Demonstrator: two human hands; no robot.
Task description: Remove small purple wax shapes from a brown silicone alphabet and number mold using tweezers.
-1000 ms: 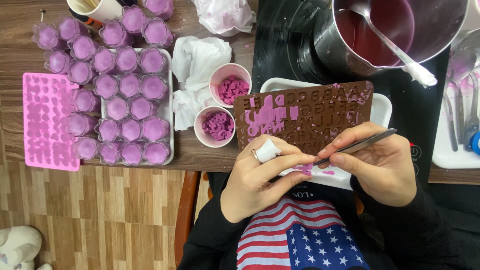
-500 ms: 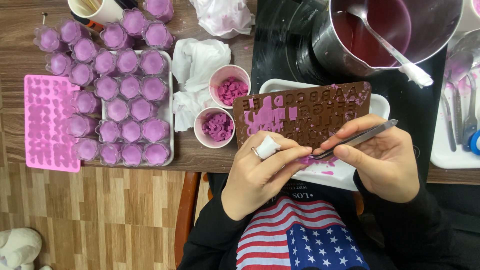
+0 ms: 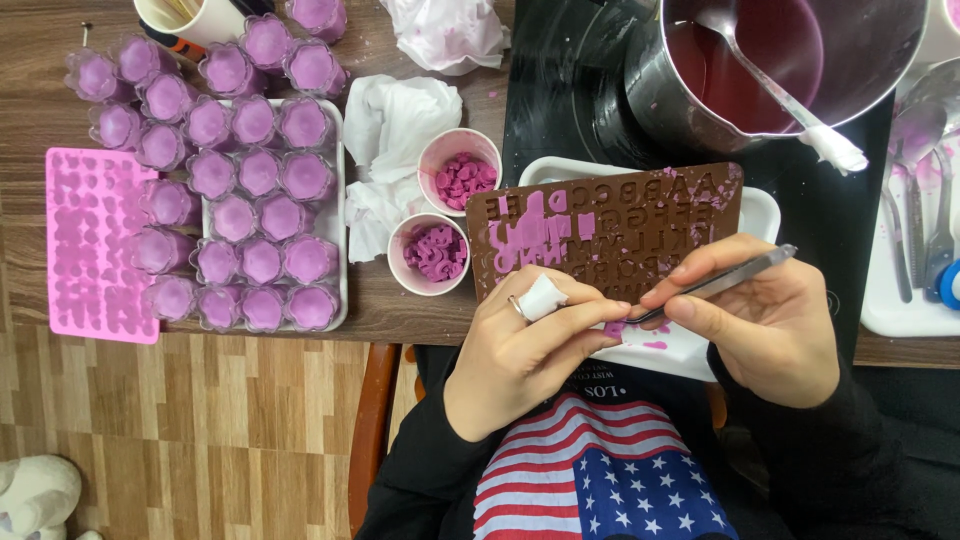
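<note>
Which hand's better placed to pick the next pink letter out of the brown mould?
Probably the right hand: it holds the metal pick, tip at the brown mould. The left hand rests on the mould's edge, bracing.

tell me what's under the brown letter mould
A white rectangular tray sits under the brown letter mould; its rim shows above and to the right, with pink specks on its near part. Its middle is covered by the mould, and both hands hide the near edge.

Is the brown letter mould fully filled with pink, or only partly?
Partly. On the brown letter mould, pink sits only in some left-side cavities; most of the others show bare brown.
</note>
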